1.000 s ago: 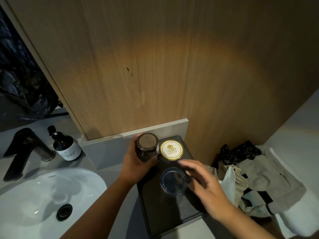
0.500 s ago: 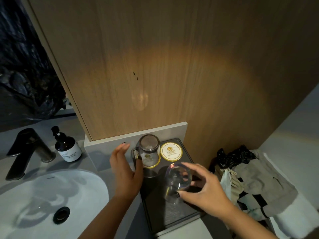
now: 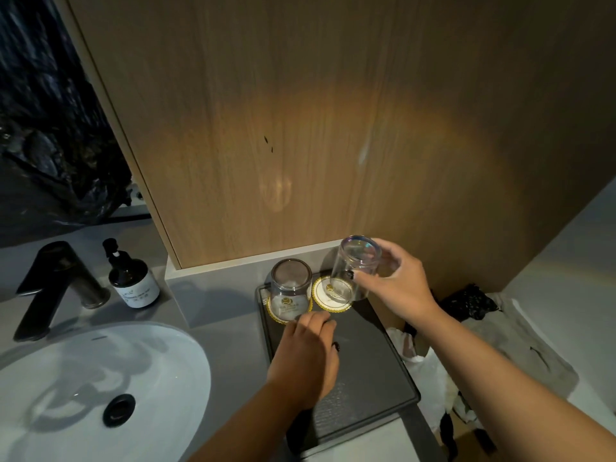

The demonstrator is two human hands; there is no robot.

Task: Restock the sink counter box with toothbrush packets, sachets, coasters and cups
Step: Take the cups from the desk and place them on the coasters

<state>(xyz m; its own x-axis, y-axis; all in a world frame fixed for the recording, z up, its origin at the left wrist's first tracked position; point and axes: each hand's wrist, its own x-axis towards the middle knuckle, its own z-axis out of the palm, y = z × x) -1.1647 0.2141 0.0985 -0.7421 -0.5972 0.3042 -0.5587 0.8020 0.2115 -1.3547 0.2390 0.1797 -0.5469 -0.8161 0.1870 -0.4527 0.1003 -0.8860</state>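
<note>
Tray (image 3: 373, 371): right hand (image 3: 393, 285) carried glass (image 3: 356, 268) over coaster (image 3: 335, 293).

Dim scene, warm tone. One soft amber pool of light on the wood wall panel (image 3: 333, 128), brightest mid-panel, fading to dark brown at the upper corners. A small pale reflection patch lower on the panel. Sink basin (image 3: 83, 378) is the brightest surface, carrying soft curved shadows. Tray (image 3: 366, 378) nearly black, faint sheen near its front edge. Glass cups show thin rim glints. Mirror at left reads dark, murky. Wide-angle bending of straight lines toward the edges. Slight softness and noise throughout; no harsh glare.
</note>
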